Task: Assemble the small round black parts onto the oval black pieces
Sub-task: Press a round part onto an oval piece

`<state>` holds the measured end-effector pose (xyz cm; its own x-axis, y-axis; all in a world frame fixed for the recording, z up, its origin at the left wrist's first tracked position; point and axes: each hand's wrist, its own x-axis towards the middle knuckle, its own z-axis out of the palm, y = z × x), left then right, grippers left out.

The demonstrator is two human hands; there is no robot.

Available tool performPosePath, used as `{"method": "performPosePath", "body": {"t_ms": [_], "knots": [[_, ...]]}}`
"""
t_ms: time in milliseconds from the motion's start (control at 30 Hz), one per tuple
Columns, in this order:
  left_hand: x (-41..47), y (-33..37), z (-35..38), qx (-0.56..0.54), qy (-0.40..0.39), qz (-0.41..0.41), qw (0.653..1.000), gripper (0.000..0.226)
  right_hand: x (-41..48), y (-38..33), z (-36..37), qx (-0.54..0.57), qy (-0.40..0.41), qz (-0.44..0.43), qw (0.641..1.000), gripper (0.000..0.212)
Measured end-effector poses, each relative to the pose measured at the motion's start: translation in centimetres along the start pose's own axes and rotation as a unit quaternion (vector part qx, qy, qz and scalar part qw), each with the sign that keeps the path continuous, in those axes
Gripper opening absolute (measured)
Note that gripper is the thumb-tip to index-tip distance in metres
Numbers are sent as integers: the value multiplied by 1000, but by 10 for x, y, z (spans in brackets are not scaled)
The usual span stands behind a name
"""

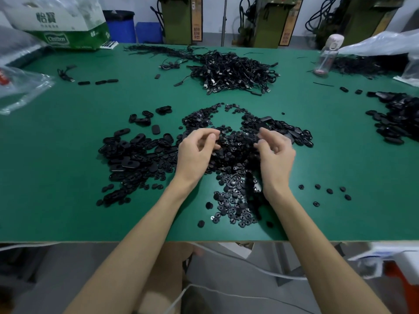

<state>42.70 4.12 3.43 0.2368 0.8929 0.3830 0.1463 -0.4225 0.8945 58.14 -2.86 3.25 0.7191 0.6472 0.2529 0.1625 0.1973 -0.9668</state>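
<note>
A crumpled clear plastic bag (20,87) lay at the far left of the green-topped work table (68,211), with a white and green cardboard box (59,23) behind it. Further in, a loose heap of oval black plastic pieces (133,155) spread across the table, just left of the hands.

The person's left hand (197,150) hovered over the edge of that heap, fingers curled, thumb and forefinger drawn close together. Whether they pinched a part could not be told against the black pile.

Between and beneath both hands sat a dense pile of small round black parts (235,143), running toward the near table edge. Well behind it lay a tangled mound of black cables (231,71).

The right hand (276,152) hung over the round parts with fingers loosely bent; any part held in it could not be made out.

To the right, a clear bottle with a pale pink cap (327,55) stood at the far side, and a second heap of black oval pieces (399,118) lay at the right edge.
</note>
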Motion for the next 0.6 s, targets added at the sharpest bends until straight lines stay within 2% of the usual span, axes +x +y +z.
{"method": "performPosePath", "body": {"t_ms": [67, 133, 233, 367, 500, 600], "knots": [[0, -1, -1, 4, 5, -9, 1000, 20, 4, 1, -5, 25, 28, 50, 998, 49], [0, -1, 0, 8, 6, -10, 1000, 20, 4, 1, -7, 32, 19, 91, 995, 61], [0, -2, 1, 13, 11, -7, 1000, 21, 1, -1, -3, 26, -11, 83, 996, 66], [-1, 2, 2, 38, 44, 36, 998, 23, 0, -1, -3, -2, -42, 56, 998, 52], [0, 17, 0, 107, 55, 150, 981, 22, -4, -1, -3, -69, -91, 11, 993, 33], [7, 26, -14, 262, 26, 204, 943, 23, -3, 4, -1, -223, -145, -50, 963, 31]]}}
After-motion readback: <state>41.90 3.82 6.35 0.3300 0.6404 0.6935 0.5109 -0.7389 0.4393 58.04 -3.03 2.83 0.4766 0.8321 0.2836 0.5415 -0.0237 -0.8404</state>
